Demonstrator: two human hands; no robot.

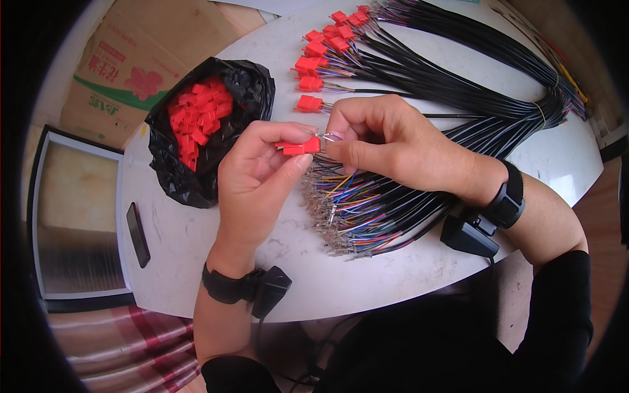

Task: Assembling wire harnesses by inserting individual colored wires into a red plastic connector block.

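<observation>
Between the thumb and fingers of my left hand (252, 173) is a red plastic connector housing (303, 146). My right hand (400, 144) pinches thin wires with metal terminals (329, 137) right at the housing's right end; whether a terminal sits inside it I cannot tell. Below my hands, a thick bundle of black cables (419, 209) ends in loose coloured wires (354, 216) with bare metal terminals. Above them, several cables end in red housings (309, 84) fitted on their wires.
A black plastic bag (246, 78) full of loose red housings (200, 111) stands left of my left hand. A dark phone-like slab (138, 234) lies at the white table's (170, 268) left edge. Behind the bag is a cardboard box (111, 78). Ties hold the cables at right.
</observation>
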